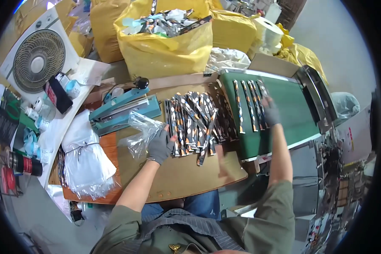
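Observation:
My left hand (pixel 160 144), in a grey glove with bare fingertips, grips a crumpled clear plastic bag (pixel 142 133) at the left of a pile of narrow printed packets (pixel 192 120). These packets are long, black with orange and white patterns, and lie partly across one another on the brown table. Over on the right, my gloved right hand (pixel 271 113) is blurred by motion above a green conveyor belt (pixel 285 112). It is at the rightmost of several similar packets (pixel 248 106) lying side by side there; whether its fingers hold that packet cannot be made out.
A blue bar sealer (pixel 125 112) stands left of the pile. Beside it lies a tied bundle of clear bags (pixel 86 163). A fan (pixel 39 61) and bottles occupy the white side table (pixel 86 76). Behind, a yellow sack (pixel 165 53) overflows with wrappers.

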